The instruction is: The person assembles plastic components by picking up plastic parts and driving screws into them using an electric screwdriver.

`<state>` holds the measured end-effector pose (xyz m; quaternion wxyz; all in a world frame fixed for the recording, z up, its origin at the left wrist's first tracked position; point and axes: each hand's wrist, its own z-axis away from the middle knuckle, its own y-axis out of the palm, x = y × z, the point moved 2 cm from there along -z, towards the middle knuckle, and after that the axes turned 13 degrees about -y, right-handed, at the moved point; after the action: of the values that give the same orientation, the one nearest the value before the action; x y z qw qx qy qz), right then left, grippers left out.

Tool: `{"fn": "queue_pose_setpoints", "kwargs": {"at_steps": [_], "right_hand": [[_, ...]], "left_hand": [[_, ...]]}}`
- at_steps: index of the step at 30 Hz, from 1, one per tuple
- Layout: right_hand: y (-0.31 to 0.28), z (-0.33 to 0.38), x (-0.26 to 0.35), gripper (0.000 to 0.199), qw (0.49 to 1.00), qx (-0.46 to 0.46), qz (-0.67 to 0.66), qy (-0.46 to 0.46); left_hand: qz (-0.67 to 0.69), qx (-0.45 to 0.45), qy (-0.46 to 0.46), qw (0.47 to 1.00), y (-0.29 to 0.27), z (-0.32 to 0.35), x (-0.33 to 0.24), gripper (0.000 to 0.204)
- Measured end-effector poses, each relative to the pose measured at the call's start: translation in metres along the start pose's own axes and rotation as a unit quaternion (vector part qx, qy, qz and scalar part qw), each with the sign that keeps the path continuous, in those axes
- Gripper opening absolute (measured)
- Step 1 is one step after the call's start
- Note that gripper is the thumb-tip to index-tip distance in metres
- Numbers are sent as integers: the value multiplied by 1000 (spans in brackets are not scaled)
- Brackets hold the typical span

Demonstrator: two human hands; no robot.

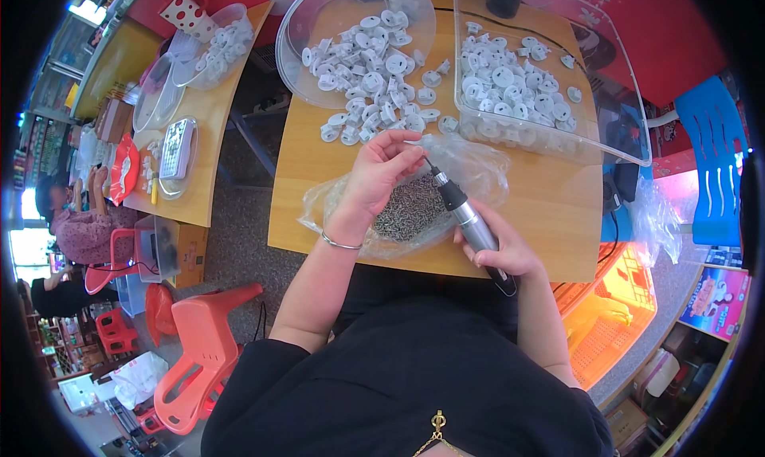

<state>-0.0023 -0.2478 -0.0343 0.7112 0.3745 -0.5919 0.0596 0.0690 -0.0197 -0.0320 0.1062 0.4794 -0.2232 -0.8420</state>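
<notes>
Left hand (pixel 378 175): pinched, contents unclear
Right hand (pixel 510 248): grasping one screwdriver (pixel 476 227)
Bag (pixel 488 164): one, holding screws (pixel 409 209)
Tubs (pixel 558 142): two, beyond the bag

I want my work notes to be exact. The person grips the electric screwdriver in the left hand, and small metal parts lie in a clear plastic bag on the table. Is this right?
Not quite: in the head view, the right hand grips the electric screwdriver. The small metal parts do lie in a clear plastic bag on the table.
</notes>
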Motion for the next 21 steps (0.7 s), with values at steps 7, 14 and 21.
{"fn": "queue_pose_setpoints", "kwargs": {"at_steps": [7,14,21], "right_hand": [[-1,1,0,89,1000,-4,13,22],[-1,1,-4,100,999,-8,33,0],[-3,2,-3,90,1000,-4,1,17]], "left_hand": [[-98,-7,47,994,-1,1,-5,25],[-139,-1,23,990,-1,4,-11,25],[-159,-7,13,987,4,10,-23,24]]}}
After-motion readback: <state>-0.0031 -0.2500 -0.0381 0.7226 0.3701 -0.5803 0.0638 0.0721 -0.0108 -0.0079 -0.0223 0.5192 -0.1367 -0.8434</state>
